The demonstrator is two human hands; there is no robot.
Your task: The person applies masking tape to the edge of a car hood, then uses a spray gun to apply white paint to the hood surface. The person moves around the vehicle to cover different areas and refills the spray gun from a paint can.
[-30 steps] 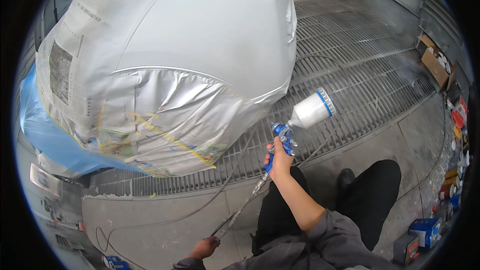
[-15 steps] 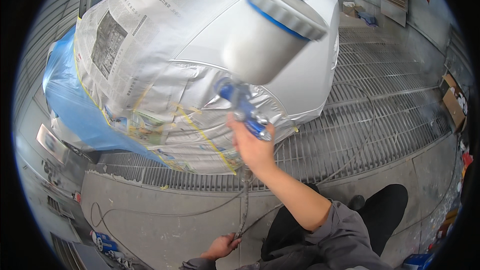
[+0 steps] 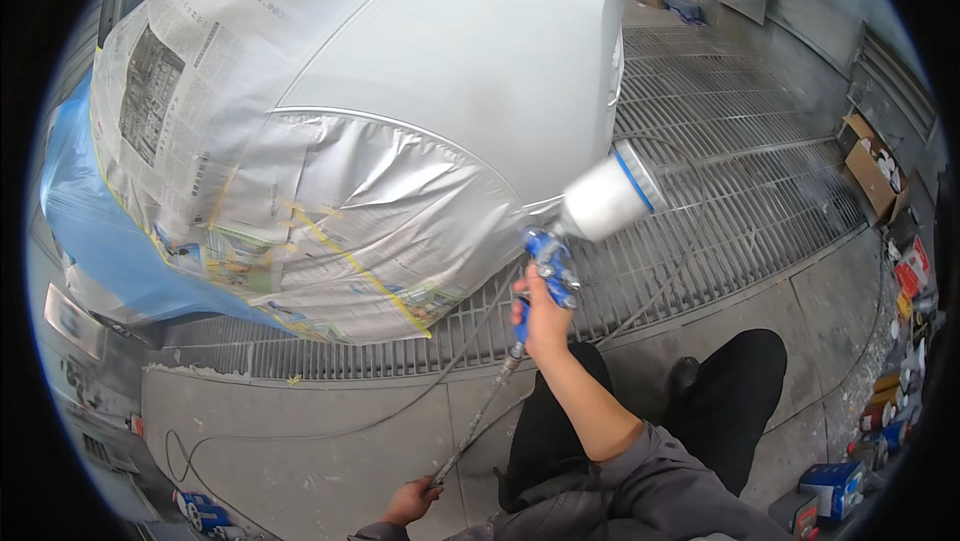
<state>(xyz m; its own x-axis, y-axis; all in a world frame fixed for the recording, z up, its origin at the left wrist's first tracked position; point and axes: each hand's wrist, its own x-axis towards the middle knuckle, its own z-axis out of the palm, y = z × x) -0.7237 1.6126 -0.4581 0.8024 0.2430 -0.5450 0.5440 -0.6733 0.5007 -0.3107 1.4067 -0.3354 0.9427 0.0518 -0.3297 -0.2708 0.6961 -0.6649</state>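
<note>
My right hand (image 3: 545,324) is wrapped round a blue spray gun (image 3: 552,266), low beside the lower corner of a silver car panel (image 3: 480,61). On top of the gun sits a white cup with a blue ring (image 3: 607,196), tilted to the right. The air hose (image 3: 470,431) runs from the gun's handle down to my left hand (image 3: 410,501), whose fingers close on it near the lower edge. Newspaper masking (image 3: 370,191) with yellow tape covers the car part left of the bare panel. Blue plastic film (image 3: 120,221) wraps its far left.
Metal floor grating (image 3: 740,171) runs beneath and right of the car. The hose trails over the concrete floor (image 3: 310,411) in a loop at left. An open cardboard box (image 3: 872,169) stands by the right wall. Cans and bottles (image 3: 835,489) line the lower right.
My right hand has lowered the spray gun and moved it right, from before the middle of the panel to its lower corner. The view has shifted slightly. My left hand still holds the hose.
</note>
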